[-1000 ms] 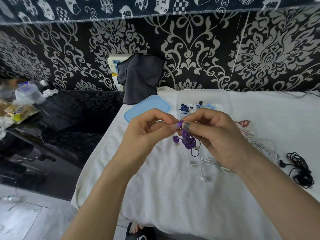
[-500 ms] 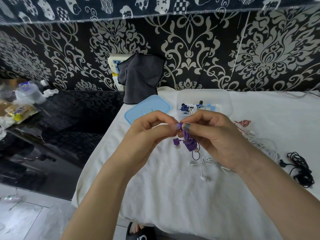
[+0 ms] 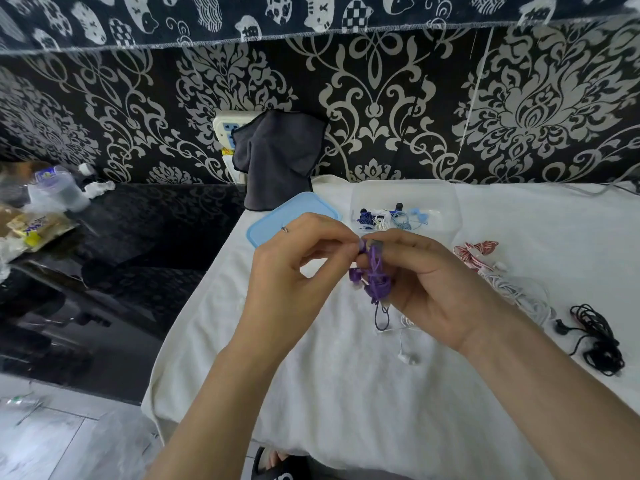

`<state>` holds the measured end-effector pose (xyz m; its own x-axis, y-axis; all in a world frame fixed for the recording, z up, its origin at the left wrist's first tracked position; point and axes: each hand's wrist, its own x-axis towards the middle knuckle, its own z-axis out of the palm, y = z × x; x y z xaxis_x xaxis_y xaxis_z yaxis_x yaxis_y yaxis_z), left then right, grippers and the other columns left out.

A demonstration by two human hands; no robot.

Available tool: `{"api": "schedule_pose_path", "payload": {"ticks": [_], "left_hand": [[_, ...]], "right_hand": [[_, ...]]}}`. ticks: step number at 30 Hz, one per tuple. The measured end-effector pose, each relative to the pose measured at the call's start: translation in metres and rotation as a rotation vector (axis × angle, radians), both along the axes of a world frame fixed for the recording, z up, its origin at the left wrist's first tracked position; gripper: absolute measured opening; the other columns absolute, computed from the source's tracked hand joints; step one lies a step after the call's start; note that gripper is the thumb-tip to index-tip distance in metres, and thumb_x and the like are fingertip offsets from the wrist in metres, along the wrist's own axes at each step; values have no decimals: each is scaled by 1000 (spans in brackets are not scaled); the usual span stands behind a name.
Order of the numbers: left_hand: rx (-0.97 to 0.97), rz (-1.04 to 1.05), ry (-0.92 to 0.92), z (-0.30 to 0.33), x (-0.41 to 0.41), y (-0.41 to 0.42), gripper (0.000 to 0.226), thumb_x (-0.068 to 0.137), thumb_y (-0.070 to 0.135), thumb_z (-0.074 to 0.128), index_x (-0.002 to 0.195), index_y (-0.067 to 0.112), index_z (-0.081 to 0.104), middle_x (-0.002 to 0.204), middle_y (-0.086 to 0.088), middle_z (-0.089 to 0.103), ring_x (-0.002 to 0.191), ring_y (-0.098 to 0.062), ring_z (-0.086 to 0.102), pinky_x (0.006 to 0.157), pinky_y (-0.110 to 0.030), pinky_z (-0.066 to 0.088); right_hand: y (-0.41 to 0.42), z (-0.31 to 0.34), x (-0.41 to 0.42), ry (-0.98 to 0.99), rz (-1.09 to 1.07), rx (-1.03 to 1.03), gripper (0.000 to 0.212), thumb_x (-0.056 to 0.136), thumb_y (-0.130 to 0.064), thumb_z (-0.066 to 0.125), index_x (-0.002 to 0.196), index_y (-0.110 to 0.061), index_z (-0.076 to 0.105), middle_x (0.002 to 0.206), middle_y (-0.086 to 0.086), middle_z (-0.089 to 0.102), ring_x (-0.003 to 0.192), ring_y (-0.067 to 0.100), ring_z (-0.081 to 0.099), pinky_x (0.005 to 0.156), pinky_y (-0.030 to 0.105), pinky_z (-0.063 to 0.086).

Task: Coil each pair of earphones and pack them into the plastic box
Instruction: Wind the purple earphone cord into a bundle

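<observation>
Purple earphones (image 3: 376,278) hang bundled between both hands above the white cloth. My right hand (image 3: 433,289) grips the coil, and my left hand (image 3: 298,271) pinches the cord's top end against it. Behind them stands the clear plastic box (image 3: 405,192), holding blue and white coiled earphones (image 3: 391,218). Its blue lid (image 3: 277,216) lies to the left. Loose white earphones (image 3: 408,356) lie under my right hand, red-and-white ones (image 3: 476,251) and more white cord (image 3: 519,292) to the right, black earphones (image 3: 595,337) at far right.
A white cloth (image 3: 329,393) covers the table; its left edge drops beside a dark glossy table (image 3: 121,254) with bottles and snack packets (image 3: 34,223). A grey cloth (image 3: 277,161) hangs on the patterned wall over a socket.
Both hands keep working the purple cord at the same spot; the coil looks a little tighter and its loose tail hangs shorter below my right hand.
</observation>
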<state>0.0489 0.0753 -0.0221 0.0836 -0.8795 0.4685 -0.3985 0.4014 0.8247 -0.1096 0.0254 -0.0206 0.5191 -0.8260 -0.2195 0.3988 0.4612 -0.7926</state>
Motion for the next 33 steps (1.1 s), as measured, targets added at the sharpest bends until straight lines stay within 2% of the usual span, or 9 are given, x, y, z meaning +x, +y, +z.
{"api": "schedule_pose_path", "payload": {"ticks": [5, 10, 13, 15, 19, 22, 26, 28, 33], "left_hand": [[18, -27, 136, -1, -2, -2, 17, 88, -9, 70, 89, 8, 71, 88, -1, 73, 82, -17, 72, 79, -25, 55], [46, -85, 242, -1, -4, -3, 14, 88, -9, 69, 87, 5, 69, 84, 2, 72, 79, -14, 68, 69, -18, 50], [62, -124, 294, -1, -6, -4, 17, 88, -11, 67, 86, 6, 68, 86, 2, 72, 83, -19, 69, 76, -27, 53], [75, -134, 323, -1, -7, -4, 19, 88, -11, 67, 84, 8, 67, 86, 5, 72, 82, -16, 69, 73, -22, 52], [101, -108, 378, 2, -11, -3, 24, 90, -13, 61, 82, 9, 66, 83, 6, 73, 79, -7, 69, 65, -11, 48], [129, -83, 435, 1, -15, -5, 21, 92, -11, 59, 82, 6, 64, 82, 6, 73, 79, -6, 69, 68, -12, 50], [169, -94, 501, -3, -16, -9, 14, 93, -1, 62, 84, 7, 67, 84, 2, 72, 82, -12, 68, 79, -23, 52], [182, -105, 529, -4, -15, -11, 10, 91, 2, 62, 85, 8, 67, 84, 0, 71, 82, -14, 67, 80, -25, 53], [172, -113, 514, -3, -14, -10, 15, 90, -7, 64, 83, 7, 65, 81, 2, 71, 75, -10, 68, 73, -19, 52]], "right_hand": [[3, -1, 3, -31, -6, 59, 15, 85, -4, 60, 82, -4, 75, 68, 8, 71, 62, 23, 68, 55, 24, 53], [7, -2, 6, -104, 13, 143, 17, 79, -12, 62, 73, -11, 78, 67, 2, 69, 63, 17, 65, 69, 27, 52], [10, 0, 6, -197, 3, 277, 15, 73, -12, 64, 72, -7, 79, 66, 3, 68, 61, 14, 62, 59, 22, 57], [11, 1, 6, -214, -8, 321, 15, 70, -12, 65, 72, -6, 79, 65, 4, 68, 58, 12, 63, 52, 22, 55], [12, 2, 6, -157, 0, 245, 15, 72, -15, 65, 72, -10, 79, 66, 2, 69, 57, 14, 67, 54, 20, 54], [11, 3, 5, -126, -14, 190, 16, 72, -16, 65, 68, -13, 79, 66, 1, 69, 58, 15, 68, 66, 22, 51], [11, 4, 4, -105, -23, 171, 16, 72, -17, 65, 66, -15, 79, 67, -1, 70, 59, 14, 68, 63, 20, 49], [10, 3, 4, -95, -32, 172, 16, 72, -17, 65, 66, -15, 79, 67, -1, 71, 59, 13, 68, 65, 21, 49], [9, 0, 4, -111, -35, 176, 13, 72, -15, 67, 70, -11, 79, 73, 4, 71, 62, 16, 67, 67, 23, 52]]}}
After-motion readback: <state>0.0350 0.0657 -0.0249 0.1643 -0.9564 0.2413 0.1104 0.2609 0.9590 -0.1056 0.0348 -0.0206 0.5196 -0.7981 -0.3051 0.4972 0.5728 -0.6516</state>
